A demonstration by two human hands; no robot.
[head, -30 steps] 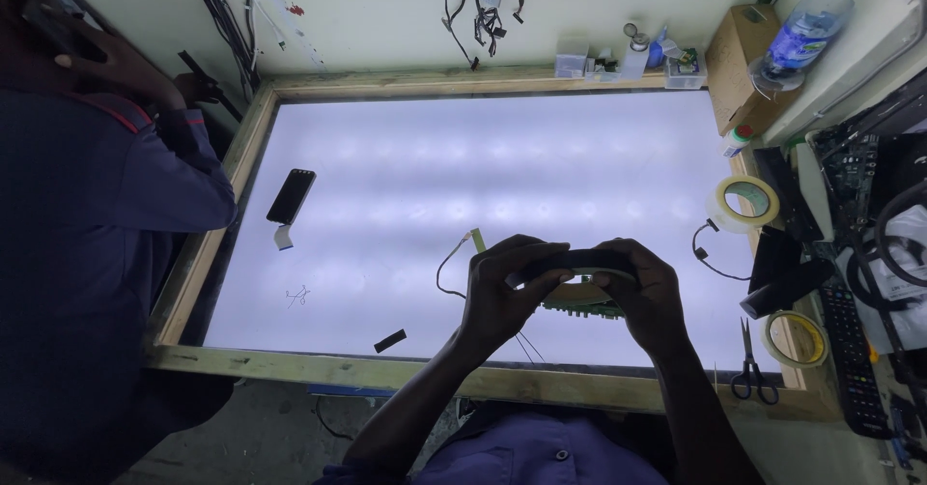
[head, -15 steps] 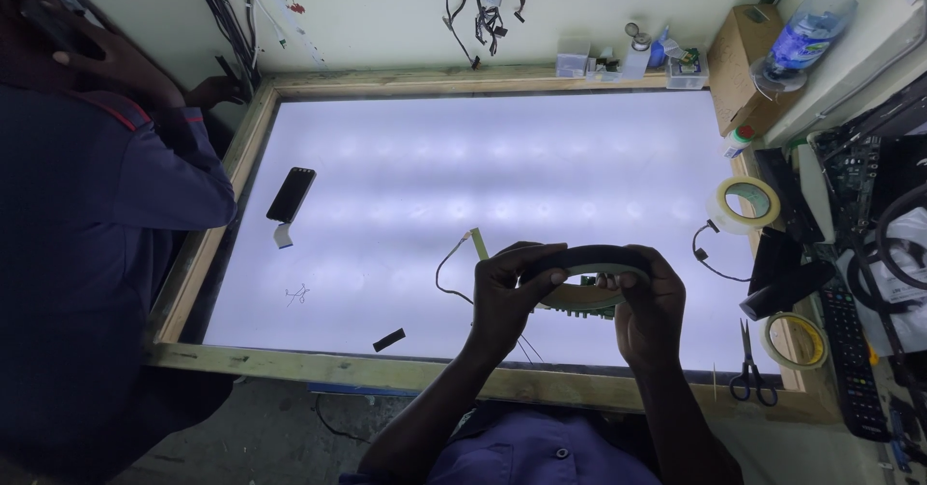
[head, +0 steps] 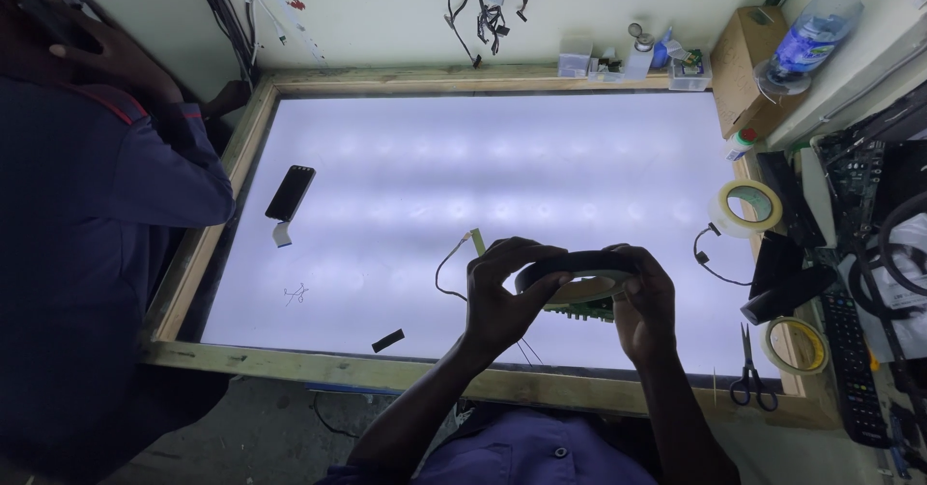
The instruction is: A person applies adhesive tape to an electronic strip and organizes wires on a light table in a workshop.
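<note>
A black roll of tape (head: pixel 577 265) lies nearly flat, edge-on to the camera, its width running left to right between the left hand (head: pixel 504 297) and the right hand (head: pixel 645 301), above the glowing white panel in a wooden frame (head: pixel 454 195). Fingers of both hands curl around its opposite rims, gripping it equally close, with a green circuit board (head: pixel 579 301) just beneath the roll.
</note>
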